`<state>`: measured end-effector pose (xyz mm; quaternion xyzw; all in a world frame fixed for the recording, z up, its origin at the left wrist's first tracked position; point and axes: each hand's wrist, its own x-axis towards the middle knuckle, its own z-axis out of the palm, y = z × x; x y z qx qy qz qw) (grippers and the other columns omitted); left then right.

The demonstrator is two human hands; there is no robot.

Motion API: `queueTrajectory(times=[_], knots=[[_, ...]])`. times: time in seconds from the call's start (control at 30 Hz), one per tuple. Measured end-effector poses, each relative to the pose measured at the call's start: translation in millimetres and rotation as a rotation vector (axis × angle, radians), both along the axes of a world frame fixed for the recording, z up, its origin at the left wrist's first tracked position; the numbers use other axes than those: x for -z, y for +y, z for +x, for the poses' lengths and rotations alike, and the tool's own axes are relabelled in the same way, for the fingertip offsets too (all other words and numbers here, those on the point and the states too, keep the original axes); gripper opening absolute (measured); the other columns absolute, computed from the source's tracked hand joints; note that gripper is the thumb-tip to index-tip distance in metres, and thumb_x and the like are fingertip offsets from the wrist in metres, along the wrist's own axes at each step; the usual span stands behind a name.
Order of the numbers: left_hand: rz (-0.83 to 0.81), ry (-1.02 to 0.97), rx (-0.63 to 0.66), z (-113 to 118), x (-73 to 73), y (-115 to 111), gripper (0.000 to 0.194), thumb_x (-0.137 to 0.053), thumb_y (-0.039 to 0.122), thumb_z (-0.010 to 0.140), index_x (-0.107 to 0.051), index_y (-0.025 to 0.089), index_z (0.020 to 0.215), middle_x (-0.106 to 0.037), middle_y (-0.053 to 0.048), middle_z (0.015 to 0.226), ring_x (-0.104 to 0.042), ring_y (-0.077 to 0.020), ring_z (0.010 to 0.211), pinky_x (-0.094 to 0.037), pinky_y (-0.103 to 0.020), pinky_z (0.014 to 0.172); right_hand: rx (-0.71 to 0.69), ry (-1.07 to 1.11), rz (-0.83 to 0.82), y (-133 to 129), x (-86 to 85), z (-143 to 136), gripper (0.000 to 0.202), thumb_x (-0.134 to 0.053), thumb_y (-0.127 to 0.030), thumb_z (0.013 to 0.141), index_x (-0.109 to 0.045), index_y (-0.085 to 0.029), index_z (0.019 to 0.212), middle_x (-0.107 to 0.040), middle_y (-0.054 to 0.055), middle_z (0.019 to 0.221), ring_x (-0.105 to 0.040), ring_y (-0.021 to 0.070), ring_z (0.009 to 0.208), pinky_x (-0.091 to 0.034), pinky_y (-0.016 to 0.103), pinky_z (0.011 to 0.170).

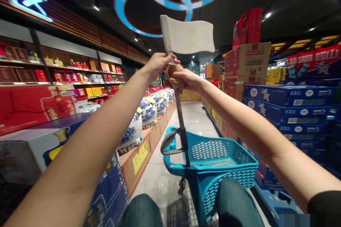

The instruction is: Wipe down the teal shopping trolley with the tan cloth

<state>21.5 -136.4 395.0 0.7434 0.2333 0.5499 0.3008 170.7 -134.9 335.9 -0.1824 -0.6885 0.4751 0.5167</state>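
Observation:
A blue plastic shopping cart (pixel 226 168) stands between my knees. From it rises a grey metal pole (pixel 179 111) topped by a white blank sign panel (pixel 189 37). My left hand (pixel 159 63) is closed on the pole just under the panel. Slightly lower, my right hand (pixel 189 78) grips a crumpled brown cloth (pixel 174 72) wrapped around the pole. The fingertips of both hands are partly hidden. A dark loop handle (pixel 172 143) sticks out from the lower pole.
Blue-and-white porcelain jars (pixel 148 110) line a low wooden platform (pixel 157 133) on the left, behind a boxed stack (pixel 112 184). Blue cartons (pixel 287 110) and brown cartons (pixel 247 60) are piled on the right. A tiled aisle (pixel 190 117) runs ahead.

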Motion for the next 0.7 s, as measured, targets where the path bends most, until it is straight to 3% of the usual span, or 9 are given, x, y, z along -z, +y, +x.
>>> queueTrajectory(times=[0.13, 0.2, 0.27, 0.4, 0.47, 0.53, 0.7], knots=[[0.012, 0.055, 0.047, -7, -1.7, 2, 0.019, -0.071, 0.032, 0.109, -0.073, 0.016, 0.100, -0.086, -0.010, 0.098, -0.082, -0.0221, 0.106, -0.063, -0.039, 0.107, -0.032, -0.105, -0.074, -9, 49.8, 6, 0.020, -0.068, -0.003, 0.085, -0.070, -0.014, 0.102, -0.084, 0.007, 0.084, -0.082, 0.0185, 0.075, -0.069, 0.026, 0.072], [0.003, 0.065, 0.063, -7, -2.5, 2, 0.018, -0.068, 0.031, 0.110, -0.072, 0.016, 0.101, -0.086, -0.009, 0.098, -0.083, -0.0220, 0.106, -0.063, -0.040, 0.109, -0.051, -0.205, -0.097, -11, 63.6, 14, 0.021, -0.071, -0.004, 0.082, -0.073, -0.013, 0.100, -0.085, 0.009, 0.087, -0.083, 0.0194, 0.077, -0.068, 0.025, 0.072], [-0.011, 0.065, 0.078, -7, -2.8, 3, 0.019, -0.070, 0.033, 0.110, -0.072, 0.016, 0.102, -0.086, -0.010, 0.098, -0.083, -0.0228, 0.105, -0.063, -0.043, 0.109, -0.035, -0.251, -0.090, -8, 59.4, 22, 0.020, -0.074, -0.005, 0.081, -0.075, -0.012, 0.099, -0.085, 0.010, 0.090, -0.083, 0.0194, 0.078, -0.068, 0.025, 0.072], [-0.018, 0.033, 0.083, -4, -1.0, 3, 0.024, -0.073, 0.037, 0.108, -0.072, 0.015, 0.100, -0.086, -0.013, 0.103, -0.084, -0.0247, 0.105, -0.064, -0.044, 0.109, 0.051, -0.007, 0.011, 1, 23.2, 22, 0.018, -0.073, -0.006, 0.086, -0.073, -0.016, 0.102, -0.084, 0.006, 0.090, -0.081, 0.0155, 0.078, -0.068, 0.024, 0.076], [-0.013, 0.016, 0.071, -4, 0.2, 3, 0.024, -0.074, 0.037, 0.108, -0.071, 0.015, 0.100, -0.085, -0.013, 0.105, -0.085, -0.0252, 0.106, -0.064, -0.045, 0.110, 0.038, 0.034, 0.032, 2, 16.8, 13, 0.016, -0.073, -0.008, 0.089, -0.072, -0.016, 0.103, -0.084, 0.005, 0.090, -0.082, 0.0158, 0.079, -0.068, 0.025, 0.078], [-0.011, 0.010, 0.062, -4, 0.8, 3, 0.023, -0.075, 0.038, 0.107, -0.070, 0.016, 0.103, -0.084, -0.013, 0.107, -0.084, -0.0259, 0.108, -0.064, -0.047, 0.111, 0.000, -0.010, 0.000, 0, 27.4, 5, 0.015, -0.073, -0.007, 0.088, -0.072, -0.016, 0.101, -0.084, 0.006, 0.088, -0.082, 0.0170, 0.079, -0.069, 0.026, 0.078], [-0.027, 0.021, 0.046, 0, 1.4, 1, 0.013, -0.069, 0.030, 0.109, -0.068, 0.018, 0.108, -0.084, -0.011, 0.109, -0.082, -0.0273, 0.116, -0.064, -0.046, 0.111, -0.049, -0.146, -0.130, -7, 76.9, 11, 0.022, -0.076, -0.002, 0.078, -0.075, -0.012, 0.097, -0.084, 0.008, 0.088, -0.083, 0.0190, 0.079, -0.069, 0.025, 0.075]])
